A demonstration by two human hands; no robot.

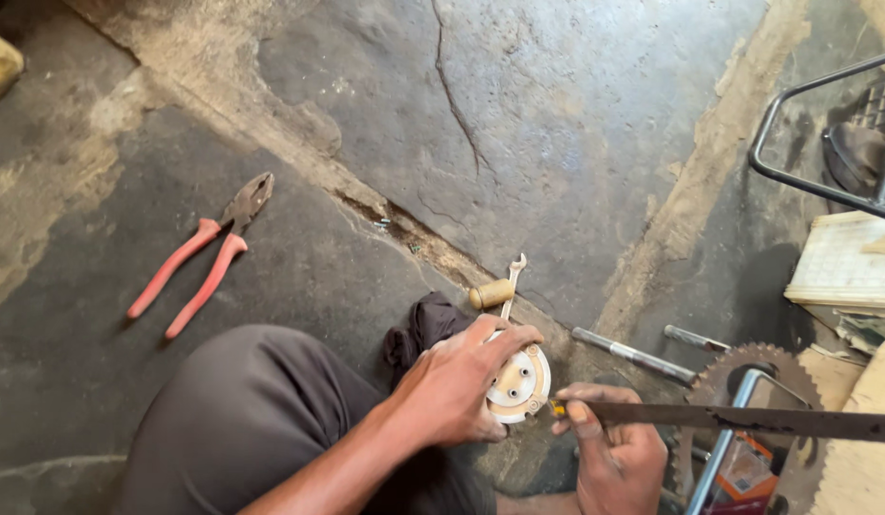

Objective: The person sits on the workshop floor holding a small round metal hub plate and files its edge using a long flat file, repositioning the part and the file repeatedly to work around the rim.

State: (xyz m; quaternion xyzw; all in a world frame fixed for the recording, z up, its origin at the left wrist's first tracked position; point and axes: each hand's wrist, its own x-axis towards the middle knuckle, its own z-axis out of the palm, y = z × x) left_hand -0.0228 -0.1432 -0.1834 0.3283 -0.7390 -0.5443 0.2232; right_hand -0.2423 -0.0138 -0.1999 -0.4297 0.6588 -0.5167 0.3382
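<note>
At lower centre, a round cream metal hub (520, 383) is gripped by the left hand (457, 386); a long flat rusty file (738, 418), pinched by the right hand (609, 448), could be jolted off it by uneven pressure

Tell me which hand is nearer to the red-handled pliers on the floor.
Left. The left hand grips the round white disc, with the red-handled pliers well off to its left and apart. The right hand, holding a long flat metal bar, lies beyond the disc, farther away.
</note>
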